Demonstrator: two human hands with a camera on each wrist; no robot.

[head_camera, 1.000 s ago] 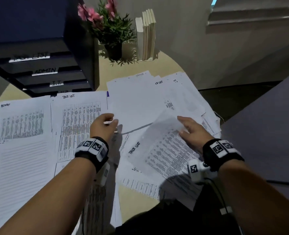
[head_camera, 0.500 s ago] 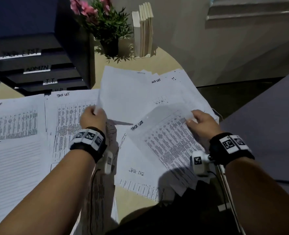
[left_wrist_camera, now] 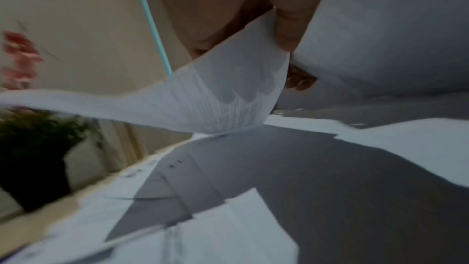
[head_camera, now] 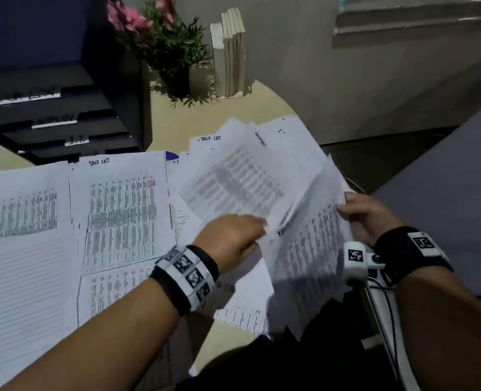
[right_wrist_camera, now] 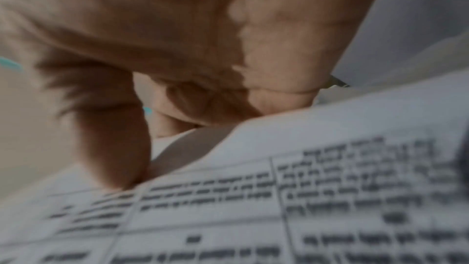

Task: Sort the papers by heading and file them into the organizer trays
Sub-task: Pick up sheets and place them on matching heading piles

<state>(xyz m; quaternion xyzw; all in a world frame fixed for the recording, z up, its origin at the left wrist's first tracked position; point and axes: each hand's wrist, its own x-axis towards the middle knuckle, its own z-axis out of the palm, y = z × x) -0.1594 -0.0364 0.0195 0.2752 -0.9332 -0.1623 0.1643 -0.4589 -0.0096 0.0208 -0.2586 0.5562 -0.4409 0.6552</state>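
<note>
My left hand (head_camera: 257,228) pinches the near edge of a lifted, blurred printed sheet (head_camera: 239,182) over the loose heap of papers (head_camera: 290,136). In the left wrist view my thumb (left_wrist_camera: 286,27) and fingers grip that curling sheet (left_wrist_camera: 223,99) above the papers. My right hand (head_camera: 348,206) holds a second table-printed sheet (head_camera: 310,266) by its right edge, tilted up; its thumb (right_wrist_camera: 114,138) presses on the sheet (right_wrist_camera: 279,198). Sorted piles lie at left: an admin pile (head_camera: 22,210), a task list pile (head_camera: 121,213) and lined I.T. sheets (head_camera: 22,283). The black organizer trays (head_camera: 64,117) stand at the back left.
A potted plant with pink flowers (head_camera: 171,52) and a row of upright books (head_camera: 231,55) stand at the back of the round table (head_camera: 233,108). A cable (head_camera: 388,320) hangs by my right wrist. A grey surface (head_camera: 445,207) lies off the table to the right.
My left hand has swung right and nearer with its sheet, which now shows its printed side. The right hand has tilted its sheet up and shifted slightly right.
</note>
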